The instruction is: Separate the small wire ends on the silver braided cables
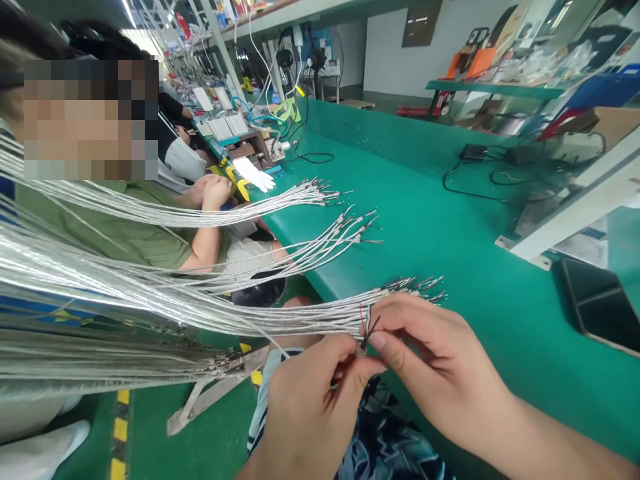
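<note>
- Risk: thin wires (369, 328) may kink or slip if the right hand (440, 363) tugs unevenly.
- Cable end (361, 349): five o'clock of view centre, clamped in left hand's (320, 393) fingers. Right fingers nearly together; grip unclear.
- Wires point twelve-to-one o'clock; long axis near upright.

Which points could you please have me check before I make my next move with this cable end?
1. Left hand has the cable end: ok, pinched between its fingers.
2. Right hand grips the thin wires: cannot tell; its fingertips are at them, but a firm pinch is not clear.
3. Thin wires spread apart: ok, a red one and dark ones point different ways.
4. Wire tips bare: cannot tell, too small.
5. Nearest cable bundle clear of the fingers: cannot tell; it passes right behind them in this view.
6. Phone clear of both hands: ok, it lies apart, to the right.
</note>
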Motion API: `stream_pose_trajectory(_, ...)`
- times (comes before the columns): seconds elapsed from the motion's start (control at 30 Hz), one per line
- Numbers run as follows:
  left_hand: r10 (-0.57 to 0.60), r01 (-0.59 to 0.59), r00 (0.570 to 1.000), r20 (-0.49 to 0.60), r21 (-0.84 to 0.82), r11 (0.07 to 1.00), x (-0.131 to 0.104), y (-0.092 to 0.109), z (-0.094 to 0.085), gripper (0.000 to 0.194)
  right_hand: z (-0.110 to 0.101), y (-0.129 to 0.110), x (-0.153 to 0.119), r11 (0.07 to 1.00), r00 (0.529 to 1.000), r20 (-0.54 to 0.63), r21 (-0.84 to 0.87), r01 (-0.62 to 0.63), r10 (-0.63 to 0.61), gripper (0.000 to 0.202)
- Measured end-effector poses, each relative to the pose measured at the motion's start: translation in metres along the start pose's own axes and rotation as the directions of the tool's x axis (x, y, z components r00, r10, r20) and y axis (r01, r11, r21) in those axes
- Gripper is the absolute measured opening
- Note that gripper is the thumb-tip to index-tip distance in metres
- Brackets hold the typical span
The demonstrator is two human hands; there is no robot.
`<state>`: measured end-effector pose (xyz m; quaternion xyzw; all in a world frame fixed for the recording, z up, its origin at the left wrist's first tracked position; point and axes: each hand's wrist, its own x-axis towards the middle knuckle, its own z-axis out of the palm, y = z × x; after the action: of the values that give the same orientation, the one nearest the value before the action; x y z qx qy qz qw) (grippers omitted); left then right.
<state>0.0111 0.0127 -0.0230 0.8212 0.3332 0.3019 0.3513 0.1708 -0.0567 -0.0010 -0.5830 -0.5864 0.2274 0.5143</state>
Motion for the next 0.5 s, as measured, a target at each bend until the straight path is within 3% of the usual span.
stream_pose_trajectory(0.3, 0.126, -0.124, 0.992, -0.026, 0.08, 0.989, 0.0032, 0.0047, -0.0056, 0.019, -0.004, 0.0008, 0.0013, 1.0, 1.0, 0.019, 0.026, 0.004, -0.004, 0.016)
stream_pose_trajectory(0.5, 0.214, -0.19, 0.974, -0.07, 0.256, 0.948, -0.0045, -0.0042, 0.0007, 0.024, -0.0059, 0.0035, 0.0022, 0.999, 0.999, 0.041, -0.028, 0.017, -0.016, 0.009)
